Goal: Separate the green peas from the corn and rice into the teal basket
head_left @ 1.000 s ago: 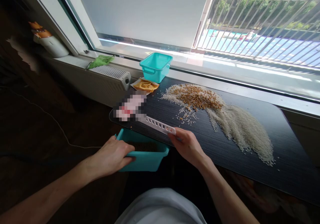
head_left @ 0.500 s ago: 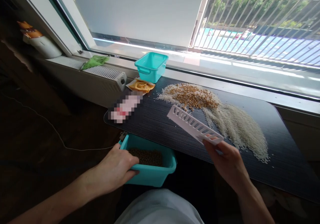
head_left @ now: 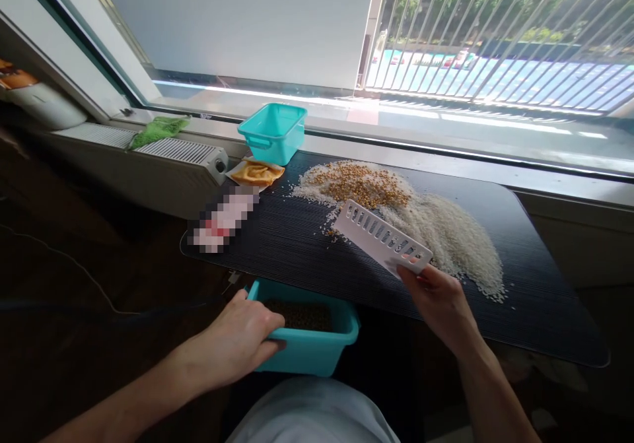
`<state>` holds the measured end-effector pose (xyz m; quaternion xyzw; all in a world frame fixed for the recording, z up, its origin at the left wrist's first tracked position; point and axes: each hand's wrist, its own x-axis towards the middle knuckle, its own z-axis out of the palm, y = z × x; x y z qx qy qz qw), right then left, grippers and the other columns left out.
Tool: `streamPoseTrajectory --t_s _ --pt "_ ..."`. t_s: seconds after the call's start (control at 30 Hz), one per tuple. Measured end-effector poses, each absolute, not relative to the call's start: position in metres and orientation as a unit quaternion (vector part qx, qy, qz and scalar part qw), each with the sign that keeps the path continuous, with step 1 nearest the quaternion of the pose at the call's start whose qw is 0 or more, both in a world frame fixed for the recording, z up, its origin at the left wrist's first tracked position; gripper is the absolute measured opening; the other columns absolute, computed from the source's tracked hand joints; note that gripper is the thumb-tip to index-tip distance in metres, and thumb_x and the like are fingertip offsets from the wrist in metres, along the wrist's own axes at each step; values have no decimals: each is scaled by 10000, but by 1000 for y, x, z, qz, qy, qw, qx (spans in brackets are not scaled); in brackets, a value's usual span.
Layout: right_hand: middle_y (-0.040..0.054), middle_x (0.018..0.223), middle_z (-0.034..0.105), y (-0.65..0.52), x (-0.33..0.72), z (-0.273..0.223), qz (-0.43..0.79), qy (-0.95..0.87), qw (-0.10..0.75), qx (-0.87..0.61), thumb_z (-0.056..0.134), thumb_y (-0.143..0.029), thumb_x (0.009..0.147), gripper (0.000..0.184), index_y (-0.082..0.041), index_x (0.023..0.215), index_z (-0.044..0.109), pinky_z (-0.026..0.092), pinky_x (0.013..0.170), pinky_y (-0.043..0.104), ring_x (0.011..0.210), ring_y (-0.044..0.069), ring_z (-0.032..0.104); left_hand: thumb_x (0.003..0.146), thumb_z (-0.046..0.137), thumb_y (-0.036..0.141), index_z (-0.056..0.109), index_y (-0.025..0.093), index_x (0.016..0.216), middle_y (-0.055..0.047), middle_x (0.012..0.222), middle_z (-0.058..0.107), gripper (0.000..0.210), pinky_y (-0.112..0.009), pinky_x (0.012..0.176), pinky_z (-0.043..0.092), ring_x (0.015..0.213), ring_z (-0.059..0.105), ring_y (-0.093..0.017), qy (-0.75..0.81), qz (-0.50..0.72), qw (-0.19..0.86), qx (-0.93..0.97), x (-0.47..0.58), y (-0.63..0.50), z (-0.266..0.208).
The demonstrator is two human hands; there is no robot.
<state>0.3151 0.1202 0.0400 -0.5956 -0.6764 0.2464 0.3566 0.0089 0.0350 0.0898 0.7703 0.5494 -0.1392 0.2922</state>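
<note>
My left hand grips the left rim of a turquoise plastic bin, held at the table's front edge above my lap. Small brown beans or grains lie in its bottom, partly in shadow. My right hand is closed on the right end of a white slotted plastic strip, which is tilted above the table. Behind the strip spreads a heap of golden beans mixed with white rice. A wide bank of white rice extends to the right, and some grains lie scattered left of the strip.
A second turquoise bin stands at the back left of the dark table. In front of it is an orange-yellow packet, and nearer lies a blurred pink-white item. A radiator with a green cloth adjoins the table.
The camera view has swung a little to the right. Relative to the table, the slotted strip has moved right and shows more of its face. Both hands keep their holds.
</note>
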Motion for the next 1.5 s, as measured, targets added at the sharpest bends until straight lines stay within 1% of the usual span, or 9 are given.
streamPoseTrajectory --t_s 0.1,0.3,0.5,0.8,0.97,1.17,1.27,1.37,1.5 --pt "48 902 803 117 313 43 263 -674 362 -588 604 -387 811 294 -220 960 794 593 678 346 722 248 748 906 527 272 628 196 751 -55 820 724 200 -437 840 413 831 671 -277 550 -141 291 770 10 37 89" --pt "45 877 803 120 311 43 297 -667 367 -577 604 -369 804 280 -206 930 794 590 624 329 687 238 741 914 533 277 640 196 769 -53 835 731 197 -430 856 419 851 677 -276 546 -149 293 771 11 40 92" --pt "35 881 803 114 311 50 321 -677 364 -554 621 -347 801 252 -217 929 795 597 644 321 730 240 747 923 538 286 655 199 788 -55 854 737 199 -438 870 426 867 679 -282 551 -161 296 764 13 41 98" --pt "43 905 803 113 309 46 340 -679 351 -548 614 -359 819 271 -205 954 791 599 667 326 737 240 747 918 540 273 657 200 780 -49 839 741 195 -439 853 430 852 687 -284 549 -161 296 765 15 43 98" --pt "36 882 802 107 311 50 329 -698 346 -534 612 -347 827 252 -206 923 798 598 677 316 787 249 747 917 541 279 656 199 782 -51 832 738 194 -433 842 427 843 687 -283 546 -153 296 769 13 43 97" --pt "34 861 800 97 313 56 339 -702 336 -529 618 -338 822 224 -210 882 793 604 667 313 760 249 746 919 533 283 661 204 796 -61 840 730 195 -413 835 416 850 677 -286 548 -149 289 771 10 43 96" --pt "24 843 795 89 307 58 357 -721 312 -504 601 -322 841 213 -219 866 786 596 661 294 749 236 738 916 538 290 651 206 767 -50 813 723 205 -389 818 409 825 676 -269 551 -133 294 770 5 43 96" --pt "17 835 784 90 289 55 374 -743 293 -472 563 -323 881 238 -218 884 777 579 682 285 766 226 726 912 544 289 637 204 739 -34 790 720 214 -368 800 406 792 677 -247 556 -122 304 764 -2 44 98" --pt "12 828 762 117 247 46 344 -767 298 -452 508 -344 923 291 -201 886 759 536 683 266 749 202 694 904 543 287 651 205 749 -38 803 727 206 -362 785 417 802 676 -260 573 -141 285 755 -13 43 102"
